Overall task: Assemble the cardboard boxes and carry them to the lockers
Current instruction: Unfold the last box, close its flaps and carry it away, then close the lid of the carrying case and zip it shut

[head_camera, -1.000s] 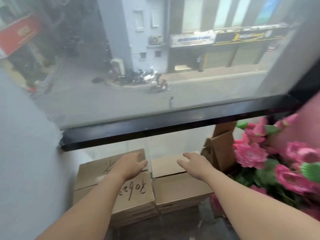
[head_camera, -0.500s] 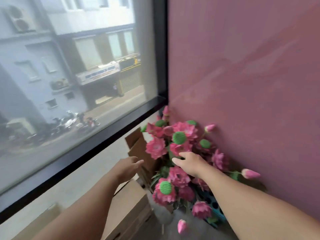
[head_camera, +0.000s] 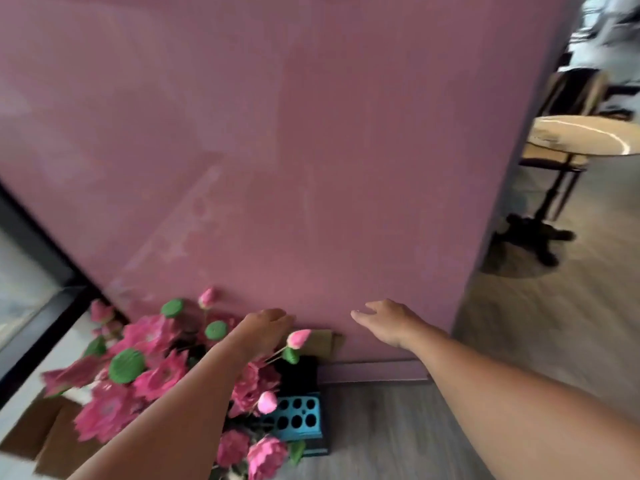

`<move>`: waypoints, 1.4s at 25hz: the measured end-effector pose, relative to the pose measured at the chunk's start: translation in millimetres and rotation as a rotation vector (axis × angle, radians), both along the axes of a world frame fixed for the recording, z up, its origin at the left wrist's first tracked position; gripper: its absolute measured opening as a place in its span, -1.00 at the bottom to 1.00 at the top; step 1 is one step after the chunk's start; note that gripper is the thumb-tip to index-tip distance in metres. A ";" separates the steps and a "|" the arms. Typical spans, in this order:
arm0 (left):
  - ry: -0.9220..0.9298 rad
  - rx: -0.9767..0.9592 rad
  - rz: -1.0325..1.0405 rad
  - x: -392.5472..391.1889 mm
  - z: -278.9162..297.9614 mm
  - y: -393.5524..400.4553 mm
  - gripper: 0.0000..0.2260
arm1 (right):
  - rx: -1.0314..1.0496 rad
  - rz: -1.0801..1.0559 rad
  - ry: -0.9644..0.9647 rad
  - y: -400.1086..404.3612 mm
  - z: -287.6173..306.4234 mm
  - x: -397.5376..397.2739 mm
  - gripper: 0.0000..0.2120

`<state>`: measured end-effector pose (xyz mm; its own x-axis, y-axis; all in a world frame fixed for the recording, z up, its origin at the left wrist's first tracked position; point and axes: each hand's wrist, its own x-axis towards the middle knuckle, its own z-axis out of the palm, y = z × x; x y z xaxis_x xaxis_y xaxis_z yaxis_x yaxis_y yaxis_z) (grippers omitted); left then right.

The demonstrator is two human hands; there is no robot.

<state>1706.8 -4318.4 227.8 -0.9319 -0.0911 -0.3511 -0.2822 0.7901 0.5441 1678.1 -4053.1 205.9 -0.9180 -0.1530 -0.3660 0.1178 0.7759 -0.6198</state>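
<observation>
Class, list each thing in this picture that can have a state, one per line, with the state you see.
left hand: fingers loosely bent, holding nothing, above the flowers
right hand: open, fingers extended, holding nothing
pink flowers: bunched, in bloom, some buds closed
blue crate: on the floor, against the wall
cardboard: lower left, shape unclear
round table: upright

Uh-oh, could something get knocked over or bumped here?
Maybe. The left hand reaches out right above the pink lotus flowers, so the arm could brush them and tip the bunch out of the blue crate. The picture is blurred from turning, and the pink wall is close, so the right hand might bump it.
</observation>
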 end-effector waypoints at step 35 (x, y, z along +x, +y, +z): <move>-0.079 -0.052 -1.296 -357.6 -14.2 892.1 -0.58 | 0.027 -1.204 -0.058 752.1 -41.8 -92.9 -0.36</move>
<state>1349.3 -3426.3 213.6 -0.3287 0.8401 -0.4316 0.6684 0.5297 0.5221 1585.2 -3301.0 164.1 -0.4488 0.7986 -0.4011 0.8022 0.1621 -0.5747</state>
